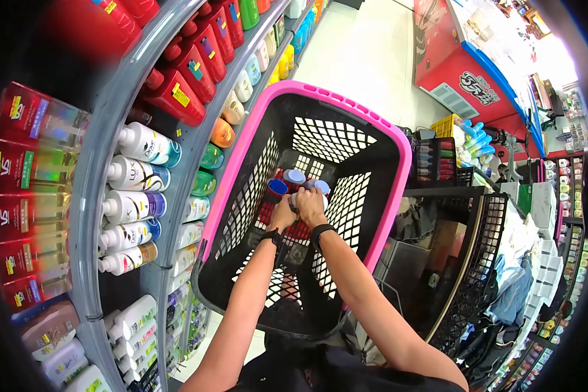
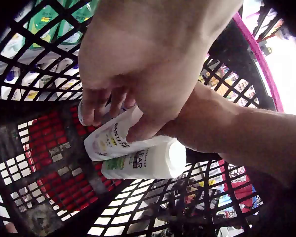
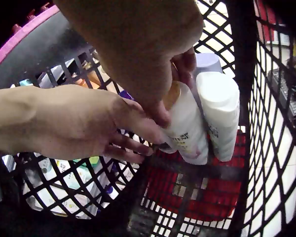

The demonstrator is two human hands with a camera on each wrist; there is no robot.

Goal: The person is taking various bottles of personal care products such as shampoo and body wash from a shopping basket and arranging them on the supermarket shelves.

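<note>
Head view first, and we are looking straight down into a black basket with a pink rim, both arms reaching deep inside. The left hand and right hand meet low in the basket, close together, with a black band on each wrist. Just past the knuckles we spot a blue cap.

Over to the left wrist camera, and there is the Pantene bottle, white, down near the mesh floor. The left hand has hold of it, thumb pressed on the label side and fingers curled over the far edge. Right against it, touching, sits a second white bottle, its flat cap end facing us.

From the right wrist camera we get the other half. The right hand clamps the Pantene bottle at its gold-topped end, thumb on one side, fingers wrapped round the other. So that is two hands on one bottle. The left hand's fingertips reach its lower part. The second white bottle stands just beside it, nearer the basket wall, with a lilac cap behind. Something red lies under both bottles on the floor of the basket.

Around us, the shelf on the left carries white pump bottles and red bottles, and a red cabinet stands across the pale aisle.
</note>
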